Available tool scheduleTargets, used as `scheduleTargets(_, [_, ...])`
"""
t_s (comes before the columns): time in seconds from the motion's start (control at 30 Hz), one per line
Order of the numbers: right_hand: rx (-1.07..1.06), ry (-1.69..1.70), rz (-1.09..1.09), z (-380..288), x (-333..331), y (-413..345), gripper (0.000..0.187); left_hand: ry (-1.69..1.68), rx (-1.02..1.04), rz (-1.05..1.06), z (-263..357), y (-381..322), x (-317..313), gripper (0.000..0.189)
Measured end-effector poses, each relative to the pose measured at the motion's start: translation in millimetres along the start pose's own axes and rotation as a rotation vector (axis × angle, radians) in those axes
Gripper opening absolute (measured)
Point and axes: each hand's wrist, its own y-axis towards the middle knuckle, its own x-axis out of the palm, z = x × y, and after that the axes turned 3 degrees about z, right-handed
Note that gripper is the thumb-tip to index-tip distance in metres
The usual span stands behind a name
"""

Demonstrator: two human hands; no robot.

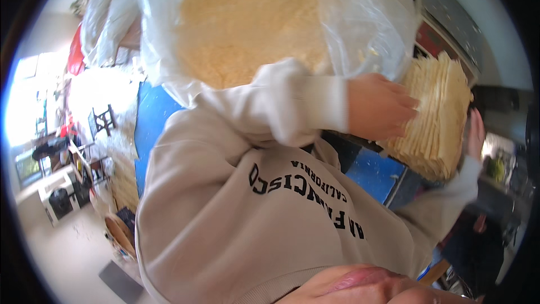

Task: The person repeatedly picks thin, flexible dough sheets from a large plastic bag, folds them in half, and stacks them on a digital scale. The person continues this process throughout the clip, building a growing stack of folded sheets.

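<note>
A thick block of folded, thin pale-yellow flatbread sheets [438,114] stands at the right, its layered edges showing. My left hand [379,105] reaches across my body and lies against the near side of the block, its fingers touching the layers. On the opposite side, my right hand [476,131] supports the block, with part of that hand hidden behind it. Before me, a broad round pile of similar sheets [253,21] sits inside a clear plastic bag [367,21]. My left sleeve covers part of the pile's near edge.
Blue table surface [154,114] shows beneath the bag and near my right arm. A grey-topped case with a red side [451,21] stands behind the block. Off to the left are a small dark stool [101,118], a round basket [120,232] and a white appliance [59,196].
</note>
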Motion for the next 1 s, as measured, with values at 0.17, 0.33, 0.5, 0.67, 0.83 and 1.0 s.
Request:
scheduleTargets(0.17, [-0.437,-0.055,0.164,-143.5,-5.5,-127.6,0.04,0.653,-0.659,-0.307,-66.7,-158.1,-156.2,0.034])
scheduleTargets(0.33, [-0.72,0.291,-0.174,-233.7,126.1,-198.6,0.023,1.105,-1.433,0.095,-106.1,-272.7,-231.6,0.059])
scheduleTargets(0.5, [-0.537,0.373,-0.464,-273.9,273.7,-192.5,0.013,0.683,-1.396,0.335,-110.5,-307.1,-258.7,0.068])
scheduleTargets(0.67, [-0.466,0.463,-0.723,-300.7,324.6,-183.0,0.03,-0.021,-1.153,0.752,-86.0,-247.1,-253.8,0.051])
scheduleTargets(0.83, [0.06,0.86,-0.825,-327.9,425.5,-157.7,0.066,-0.344,-0.819,0.507,-79.9,-161.7,-203.6,0.035])
scheduleTargets(1.0, [0.48,1.015,-0.771,-310.3,449.9,-114.7,0.041,0.062,-0.876,0.479,-124.6,-176.3,-189.1,0.043])
